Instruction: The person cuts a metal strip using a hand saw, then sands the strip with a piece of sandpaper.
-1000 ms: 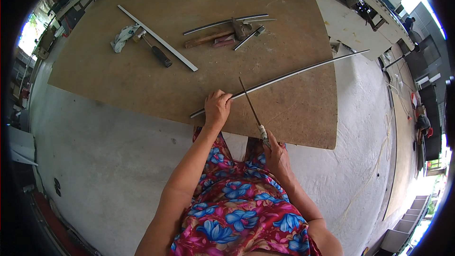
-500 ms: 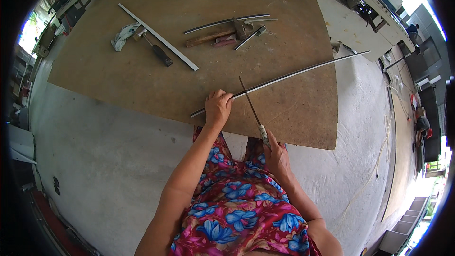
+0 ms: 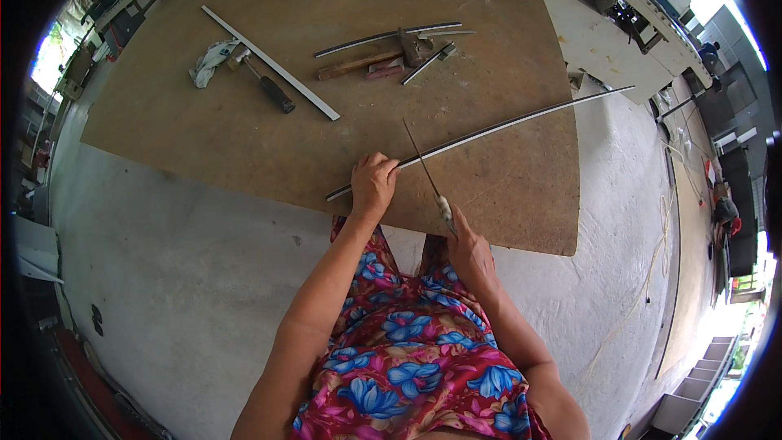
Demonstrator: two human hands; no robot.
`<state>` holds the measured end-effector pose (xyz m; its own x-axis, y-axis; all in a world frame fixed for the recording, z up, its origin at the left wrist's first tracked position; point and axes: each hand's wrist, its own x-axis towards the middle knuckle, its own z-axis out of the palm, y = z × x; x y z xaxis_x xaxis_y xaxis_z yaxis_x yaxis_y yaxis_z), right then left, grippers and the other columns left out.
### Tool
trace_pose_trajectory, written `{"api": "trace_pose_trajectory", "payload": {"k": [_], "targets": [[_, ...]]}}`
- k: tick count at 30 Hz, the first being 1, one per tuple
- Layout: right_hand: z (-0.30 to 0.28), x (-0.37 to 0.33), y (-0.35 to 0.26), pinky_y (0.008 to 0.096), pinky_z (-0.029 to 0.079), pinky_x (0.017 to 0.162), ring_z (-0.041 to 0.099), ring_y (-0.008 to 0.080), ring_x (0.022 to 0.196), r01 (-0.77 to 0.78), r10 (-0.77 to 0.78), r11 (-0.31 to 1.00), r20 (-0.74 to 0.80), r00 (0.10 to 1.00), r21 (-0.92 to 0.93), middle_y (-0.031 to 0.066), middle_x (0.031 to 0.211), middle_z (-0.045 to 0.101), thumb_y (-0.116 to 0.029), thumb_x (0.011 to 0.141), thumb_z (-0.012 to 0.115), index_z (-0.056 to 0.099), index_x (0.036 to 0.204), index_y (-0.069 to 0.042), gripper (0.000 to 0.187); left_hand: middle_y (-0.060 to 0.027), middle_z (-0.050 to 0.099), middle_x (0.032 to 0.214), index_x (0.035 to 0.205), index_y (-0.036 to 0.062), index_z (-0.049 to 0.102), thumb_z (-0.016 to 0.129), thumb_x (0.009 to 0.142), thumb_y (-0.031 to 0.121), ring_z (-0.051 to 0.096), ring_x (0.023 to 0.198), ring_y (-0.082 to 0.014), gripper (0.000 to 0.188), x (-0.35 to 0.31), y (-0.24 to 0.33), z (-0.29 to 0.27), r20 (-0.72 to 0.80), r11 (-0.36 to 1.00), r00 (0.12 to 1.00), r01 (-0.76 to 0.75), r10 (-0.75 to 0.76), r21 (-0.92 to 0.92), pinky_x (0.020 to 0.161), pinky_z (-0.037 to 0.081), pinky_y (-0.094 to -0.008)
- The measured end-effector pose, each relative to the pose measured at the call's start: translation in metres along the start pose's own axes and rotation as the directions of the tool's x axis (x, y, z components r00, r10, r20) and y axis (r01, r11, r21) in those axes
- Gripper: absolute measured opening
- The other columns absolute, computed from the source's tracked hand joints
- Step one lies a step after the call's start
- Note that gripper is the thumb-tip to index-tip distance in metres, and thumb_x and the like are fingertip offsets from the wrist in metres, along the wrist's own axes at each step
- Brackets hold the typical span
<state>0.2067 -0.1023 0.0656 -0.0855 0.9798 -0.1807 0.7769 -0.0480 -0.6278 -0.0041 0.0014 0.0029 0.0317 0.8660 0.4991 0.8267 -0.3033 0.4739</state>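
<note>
A long narrow black-and-white strip [image 3: 509, 126] lies slantwise over the near part of the brown board, its far end jutting past the right edge. My left hand [image 3: 375, 184] is closed over the strip near its left end, pressing it to the board. In my right hand [image 3: 470, 248], fingers wrapped round, is the pale handle of a narrow saw blade [image 3: 428, 169]. The blade crosses the strip just right of my left fingers, tip pointing away from me. Its teeth are too small to make out.
Farther back lie a hammer [image 3: 362, 65], a thin curved strip [image 3: 383, 38] and a short strip [image 3: 428, 63]. At the left are a white strip [image 3: 273, 63], a dark-handled tool [image 3: 277, 94] and a crumpled cloth [image 3: 213, 63]. A machine frame [image 3: 627, 0] stands beyond the board.
My right hand and the saw blade have slid forward and slightly left across the strip. My left hand and the strip have stayed in place.
</note>
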Motion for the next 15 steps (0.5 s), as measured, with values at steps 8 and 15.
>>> {"api": "trace_pose_trajectory", "payload": {"k": [8, 15], "targets": [[0.021, 0.081, -0.012, 0.0526, 0.048, 0.073, 0.062, 0.0472, 0.086, 0.102, -0.108, 0.992, -0.071, 0.992, -0.077, 0.0307, 0.09, 0.064, -0.007, 0.086, 0.053, 0.041, 0.139, -0.008, 0.054, -0.0032, 0.06, 0.087, 0.092, 0.0109, 0.07, 0.072, 0.076, 0.011, 0.058, 0.087, -0.0273, 0.016, 0.002, 0.006, 0.001, -0.018, 1.0, 1.0, 0.004, -0.004, 0.002, 0.076, 0.047, -0.0411], [0.016, 0.038, -0.006, 0.0526, 0.048, 0.073, 0.062, 0.0473, 0.087, 0.093, -0.095, 0.995, -0.083, 0.992, -0.027, 0.0304, 0.091, 0.064, -0.009, 0.087, 0.055, 0.043, 0.137, -0.005, 0.052, -0.0066, 0.061, 0.088, 0.093, 0.0079, 0.071, 0.071, 0.078, 0.01, 0.059, 0.087, -0.0293, 0.015, 0.001, 0.007, -0.001, 0.023, 0.999, 0.999, 0.03, -0.03, -0.021, 0.078, 0.045, -0.0412]]}}
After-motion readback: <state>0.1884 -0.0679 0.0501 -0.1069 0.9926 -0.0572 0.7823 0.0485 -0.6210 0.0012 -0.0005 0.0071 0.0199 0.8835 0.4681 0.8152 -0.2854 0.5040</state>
